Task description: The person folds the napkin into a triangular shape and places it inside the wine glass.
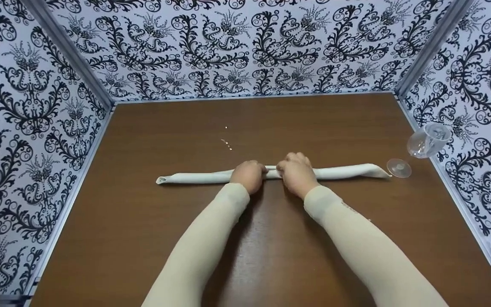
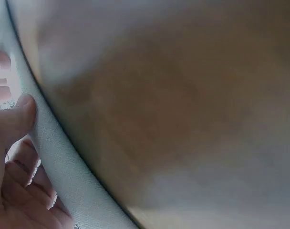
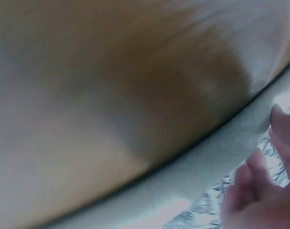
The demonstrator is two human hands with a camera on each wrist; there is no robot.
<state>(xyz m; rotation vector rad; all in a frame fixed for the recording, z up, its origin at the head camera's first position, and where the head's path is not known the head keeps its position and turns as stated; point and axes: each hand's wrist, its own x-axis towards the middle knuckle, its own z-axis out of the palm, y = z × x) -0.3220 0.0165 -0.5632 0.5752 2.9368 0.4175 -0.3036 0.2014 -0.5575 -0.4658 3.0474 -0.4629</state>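
Note:
A white cloth (image 1: pixel 203 178), rolled into a long thin tube, lies left to right across the brown table. My left hand (image 1: pixel 248 175) grips it just left of its middle, thumb (image 2: pixel 25 112) against the near side and fingers over the top. Close by on the right, my right hand (image 1: pixel 296 172) holds the roll in the same way; in the right wrist view its fingertips meet the fabric (image 3: pixel 197 164). The left end of the roll shows a small open hollow, while the right end tapers to a flat point.
A clear stemmed glass (image 1: pixel 428 140) stands at the table's right edge, its round foot (image 1: pixel 399 168) right by the cloth's pointed end. Small white specks (image 1: pixel 227 144) lie beyond the left hand. Patterned black-and-white panels (image 1: pixel 237 47) enclose the table at the back and sides.

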